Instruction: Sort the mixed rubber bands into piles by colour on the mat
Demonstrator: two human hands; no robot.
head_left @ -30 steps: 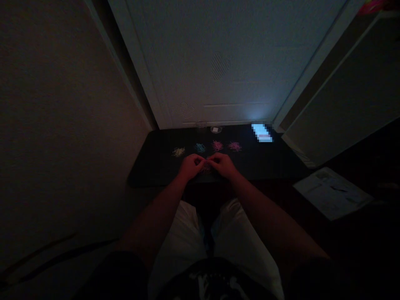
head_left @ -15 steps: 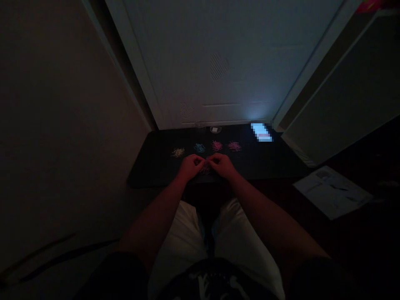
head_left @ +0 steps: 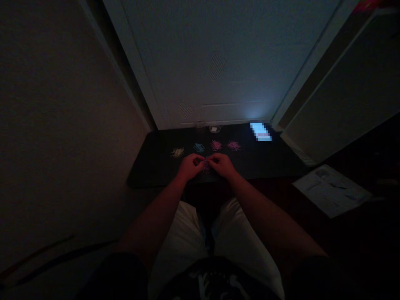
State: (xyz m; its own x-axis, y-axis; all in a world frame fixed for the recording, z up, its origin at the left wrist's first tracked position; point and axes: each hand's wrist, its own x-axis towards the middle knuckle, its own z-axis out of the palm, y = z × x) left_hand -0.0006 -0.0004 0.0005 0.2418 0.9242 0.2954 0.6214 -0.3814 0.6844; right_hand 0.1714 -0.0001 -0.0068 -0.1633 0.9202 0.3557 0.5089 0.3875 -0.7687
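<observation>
My left hand [head_left: 191,166] and my right hand [head_left: 221,164] meet near the table's front edge, fingertips pinched close together. What lies between the fingertips is too small and dark to make out. Just below them is a dim heap of thin sticks [head_left: 206,168], partly hidden by my hands. Beyond my hands lie a cream pile of thin sticks [head_left: 177,152], a blue pile [head_left: 199,147], a pink pile [head_left: 216,145] and another pink pile [head_left: 233,145] in a row.
The dark table [head_left: 156,166] stands against a pale door panel [head_left: 237,46]. A lit, pixelated screen [head_left: 260,131] is at its back right. At the back sit a small round clear lid [head_left: 214,129] and a faint clear container [head_left: 200,125]. A pale flat board [head_left: 331,189] lies lower right.
The view has shifted very slightly. Both hands stay pinched over the same spot, with only slight finger movement. The piles have not moved on the table.
</observation>
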